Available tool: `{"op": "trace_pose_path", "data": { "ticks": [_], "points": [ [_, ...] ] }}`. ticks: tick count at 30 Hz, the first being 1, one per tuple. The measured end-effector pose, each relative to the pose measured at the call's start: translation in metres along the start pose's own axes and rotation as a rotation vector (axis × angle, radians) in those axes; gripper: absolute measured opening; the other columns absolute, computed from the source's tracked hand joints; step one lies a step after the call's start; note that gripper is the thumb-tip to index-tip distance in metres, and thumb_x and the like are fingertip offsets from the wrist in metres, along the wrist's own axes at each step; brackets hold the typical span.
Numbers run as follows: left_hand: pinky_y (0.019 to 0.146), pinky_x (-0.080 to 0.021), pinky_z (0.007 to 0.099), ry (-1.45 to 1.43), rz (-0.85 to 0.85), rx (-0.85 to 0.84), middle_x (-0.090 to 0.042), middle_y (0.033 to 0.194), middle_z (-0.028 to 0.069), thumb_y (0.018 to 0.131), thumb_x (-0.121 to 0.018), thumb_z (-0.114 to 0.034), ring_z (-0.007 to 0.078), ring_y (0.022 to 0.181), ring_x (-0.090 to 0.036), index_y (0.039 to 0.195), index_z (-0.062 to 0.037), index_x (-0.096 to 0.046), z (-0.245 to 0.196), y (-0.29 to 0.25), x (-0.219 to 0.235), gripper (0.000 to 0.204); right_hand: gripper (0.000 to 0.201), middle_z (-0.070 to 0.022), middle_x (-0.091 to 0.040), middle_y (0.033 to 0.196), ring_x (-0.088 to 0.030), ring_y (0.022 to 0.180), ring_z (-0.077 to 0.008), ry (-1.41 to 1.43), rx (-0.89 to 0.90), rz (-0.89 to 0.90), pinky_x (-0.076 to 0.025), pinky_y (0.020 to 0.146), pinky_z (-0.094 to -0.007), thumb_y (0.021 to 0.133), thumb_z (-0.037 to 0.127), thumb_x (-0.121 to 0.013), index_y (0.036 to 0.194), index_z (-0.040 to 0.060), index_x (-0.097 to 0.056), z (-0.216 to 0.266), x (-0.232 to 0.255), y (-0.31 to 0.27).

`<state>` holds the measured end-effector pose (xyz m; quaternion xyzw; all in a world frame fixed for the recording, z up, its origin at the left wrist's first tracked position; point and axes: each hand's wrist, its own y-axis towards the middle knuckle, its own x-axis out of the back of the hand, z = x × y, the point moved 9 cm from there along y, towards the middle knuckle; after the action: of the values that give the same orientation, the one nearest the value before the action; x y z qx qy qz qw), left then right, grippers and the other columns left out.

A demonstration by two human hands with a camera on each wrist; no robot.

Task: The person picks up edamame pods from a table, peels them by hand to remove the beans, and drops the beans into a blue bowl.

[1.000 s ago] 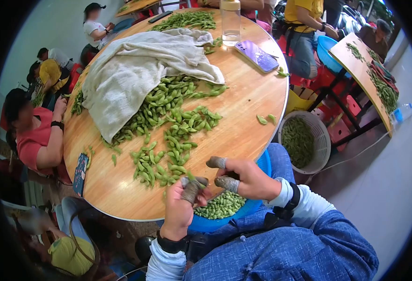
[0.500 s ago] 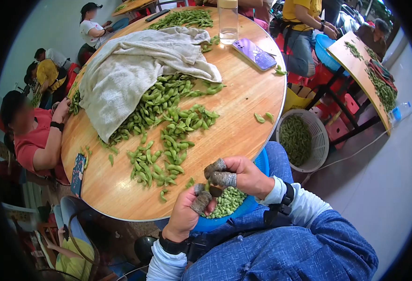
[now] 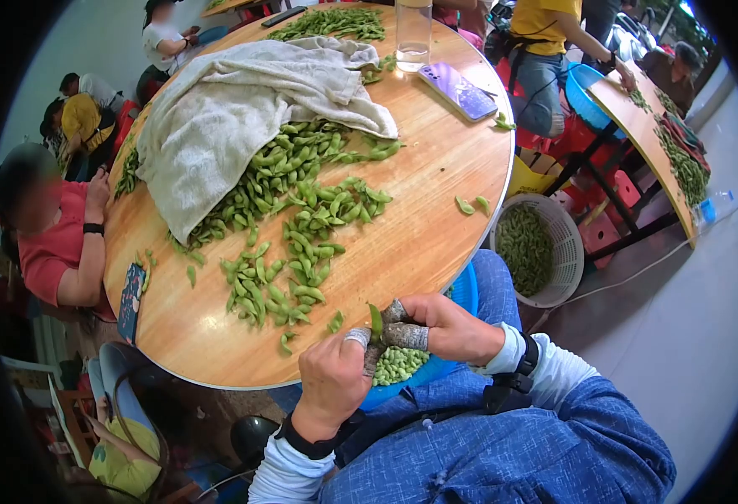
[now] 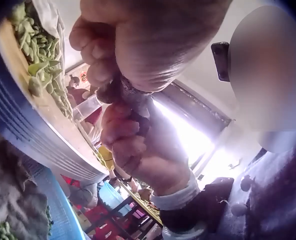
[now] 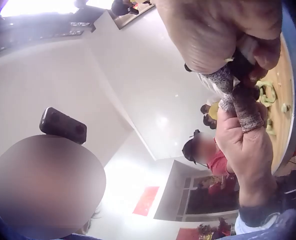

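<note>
A green soybean pod (image 3: 375,322) stands up between my two hands, just past the table's edge. My left hand (image 3: 333,382) pinches it from the left, with grey wraps on the thumb and finger. From the other side my right hand (image 3: 461,330) grips it with wrapped thumb and forefinger, fingertips meeting the left ones. Beneath them a blue basin (image 3: 467,294) holds pale green shelled beans (image 3: 398,366). In the right wrist view the wrapped left finger (image 5: 248,112) meets the right hand's fingertips; the pod is mostly hidden there.
Loose pods (image 3: 302,252) lie on the round wooden table (image 3: 436,210), heaped partly under a pale cloth (image 3: 218,126). A purple phone (image 3: 460,91) and a clear bottle (image 3: 413,38) are at the back. A white basket (image 3: 566,252) of pods stands right. Other people sit around.
My hands have come together over the basin, and a pod now shows upright between the fingertips. At the right, a person in yellow has reached an arm toward the far table.
</note>
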<state>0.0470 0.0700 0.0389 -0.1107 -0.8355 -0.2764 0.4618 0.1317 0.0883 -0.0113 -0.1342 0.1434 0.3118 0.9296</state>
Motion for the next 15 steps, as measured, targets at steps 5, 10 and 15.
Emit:
{"op": "trace_pose_path", "data": {
  "ticks": [5, 10, 15],
  "points": [
    [0.045, -0.038, 0.0394, 0.024, 0.006, -0.013, -0.049, 0.057, 0.0131, 0.062, -0.060, -0.005, 0.0312, 0.050, -0.051, 0.074, 0.0005, -0.051, -0.002, 0.000, -0.001, 0.016, 0.017, -0.0032, -0.060, 0.087, -0.052, 0.082, -0.0076, -0.019, 0.005, -0.006, -0.043, 0.074, -0.0233, 0.086, 0.009, -0.050, 0.096, -0.0036, -0.054, -0.004, 0.002, 0.001],
    [0.045, -0.040, 0.0387, 0.047, 0.005, -0.040, -0.048, 0.058, 0.0116, 0.057, -0.055, -0.001, 0.0300, 0.051, -0.050, 0.065, -0.0027, -0.043, -0.006, 0.000, -0.002, 0.014, 0.016, -0.0022, -0.059, 0.087, -0.051, 0.082, -0.0071, 0.040, -0.009, -0.013, -0.042, 0.074, -0.0229, 0.086, 0.009, -0.050, 0.097, -0.0029, -0.054, -0.009, 0.003, -0.001],
    [0.045, -0.040, 0.0383, 0.036, 0.030, -0.026, -0.047, 0.057, 0.0110, 0.057, -0.055, -0.001, 0.0290, 0.052, -0.050, 0.064, -0.0035, -0.043, -0.007, 0.002, 0.002, 0.014, 0.017, -0.0013, -0.057, 0.089, -0.050, 0.082, -0.0065, 0.047, 0.015, 0.032, -0.042, 0.073, -0.0227, 0.086, 0.010, -0.050, 0.097, -0.0024, -0.053, 0.001, 0.000, -0.005]
  ]
}}
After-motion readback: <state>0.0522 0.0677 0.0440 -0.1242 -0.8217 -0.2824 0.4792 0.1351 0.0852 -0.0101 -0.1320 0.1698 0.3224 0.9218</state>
